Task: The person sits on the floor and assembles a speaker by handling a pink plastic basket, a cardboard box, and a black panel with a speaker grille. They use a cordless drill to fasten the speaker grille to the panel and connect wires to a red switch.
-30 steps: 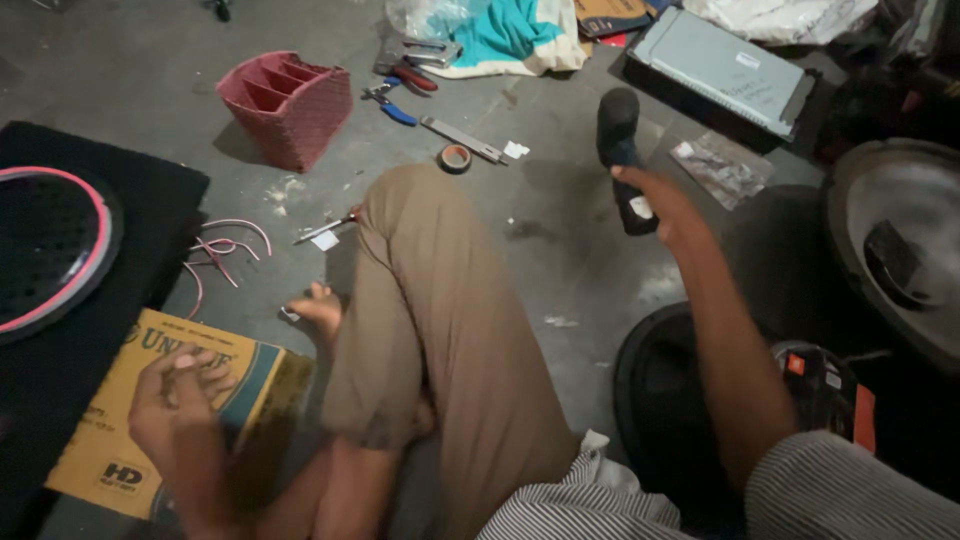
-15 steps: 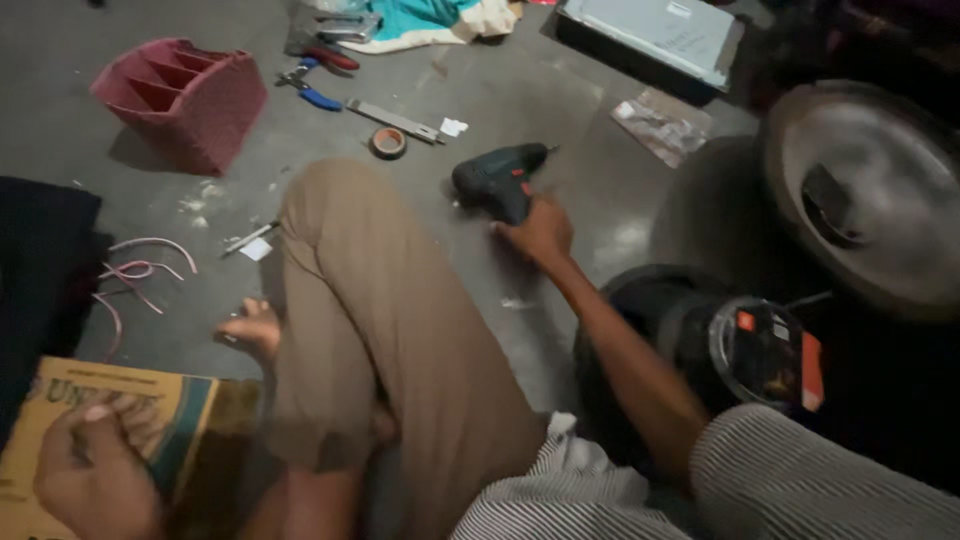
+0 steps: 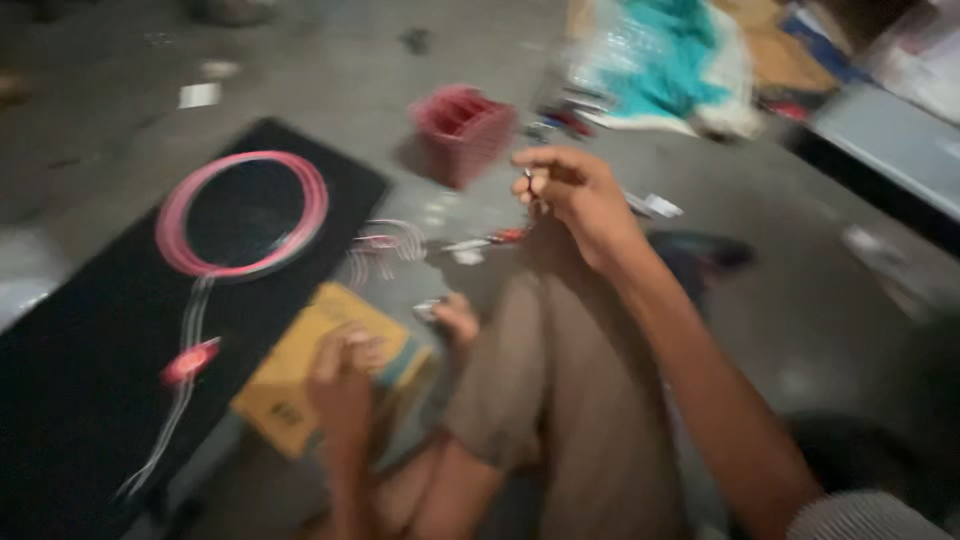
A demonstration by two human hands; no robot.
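The picture is blurred by motion. My right hand [image 3: 578,198] is raised over my bent knee [image 3: 560,330], thumb and fingers pinched on a small metal piece [image 3: 529,182] that I cannot make out. My left hand [image 3: 343,385] grips the top of a yellow cardboard box [image 3: 300,370] low on the floor beside my bare foot [image 3: 456,318]. A dark green cordless drill [image 3: 700,255] lies on the floor just right of my right forearm, with no hand on it.
A black speaker cabinet [image 3: 90,370] with a pink-ringed round opening [image 3: 243,212] and a trailing wire lies at left. A red plastic bin [image 3: 465,130], loose wires [image 3: 385,245], a small screwdriver [image 3: 490,240], teal cloth [image 3: 660,70] and a grey panel [image 3: 890,150] lie further off.
My right hand let go of the drill, which now lies on the floor, and moved left and up with something small pinched. The view swung left. My left hand stays on the box.
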